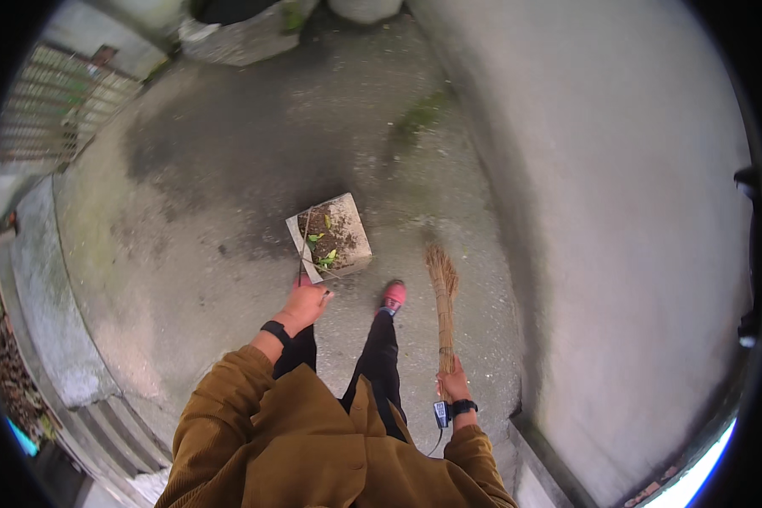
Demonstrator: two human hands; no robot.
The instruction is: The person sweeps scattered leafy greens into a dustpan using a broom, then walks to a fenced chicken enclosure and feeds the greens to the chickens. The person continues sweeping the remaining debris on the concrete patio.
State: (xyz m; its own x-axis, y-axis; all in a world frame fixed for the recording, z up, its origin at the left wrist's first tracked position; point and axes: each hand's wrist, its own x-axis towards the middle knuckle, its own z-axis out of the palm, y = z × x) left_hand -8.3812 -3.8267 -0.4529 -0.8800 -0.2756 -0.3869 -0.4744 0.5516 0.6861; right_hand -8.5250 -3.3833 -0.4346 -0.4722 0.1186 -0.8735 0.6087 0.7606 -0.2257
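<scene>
My left hand grips the thin handle of a pale square dustpan, which holds dark dirt and a few green leaves above the concrete floor. My right hand is closed on the lower end of a straw broom, whose bristly head points forward on my right. A small dark device with a cable is at my right wrist, and a dark band is on my left wrist. My pink shoes show below the dustpan.
A pale plastered wall runs along the right. On the left are a concrete ledge with steps, a barred gate and a strip of dark rubble or dry leaves. Large grey objects stand at the far end.
</scene>
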